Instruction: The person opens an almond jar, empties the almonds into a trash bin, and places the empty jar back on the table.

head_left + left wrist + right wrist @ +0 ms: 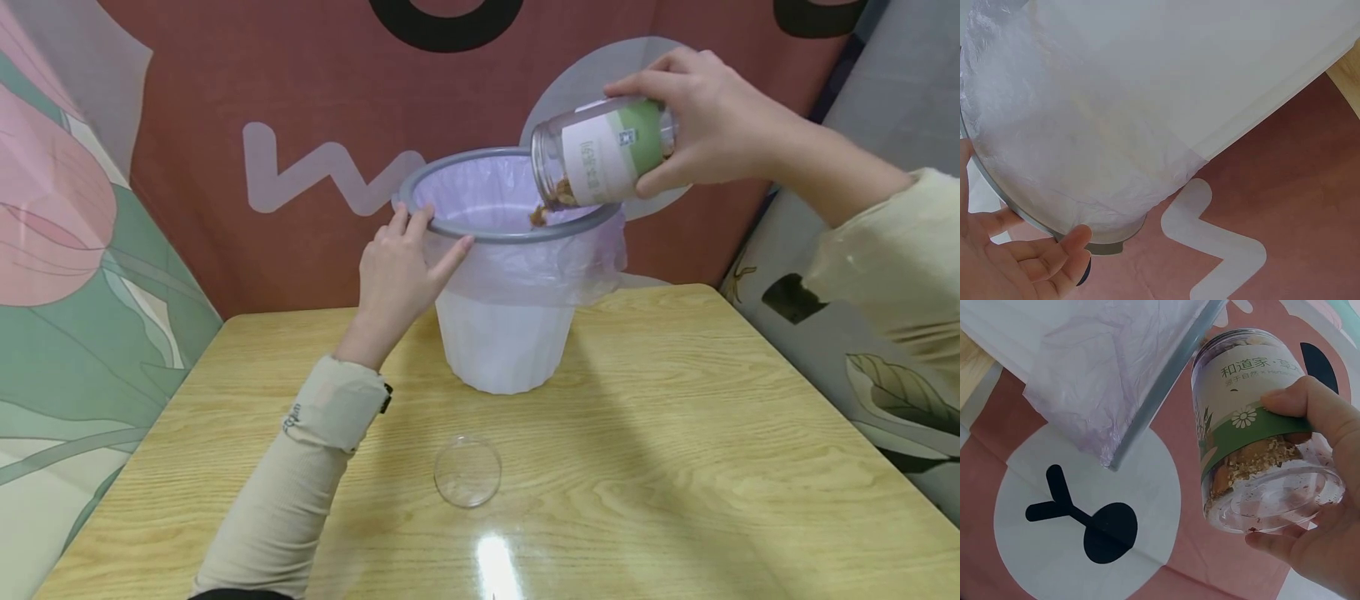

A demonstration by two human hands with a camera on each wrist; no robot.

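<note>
My right hand grips a clear jar with a white and green label, tipped mouth-down over the bin. Brown dried bits drop from its mouth toward the bag, and more brown pieces show inside the jar in the right wrist view. Below stands a white trash bin with a grey rim ring and a thin purple bag folded over its edge. My left hand holds the rim on the near left, fingers over the ring and thumb along its front.
A round clear lid lies flat on the wooden table, nearer to me than the bin. Directly behind the bin hangs a reddish printed cloth, with patterned fabric at the left side.
</note>
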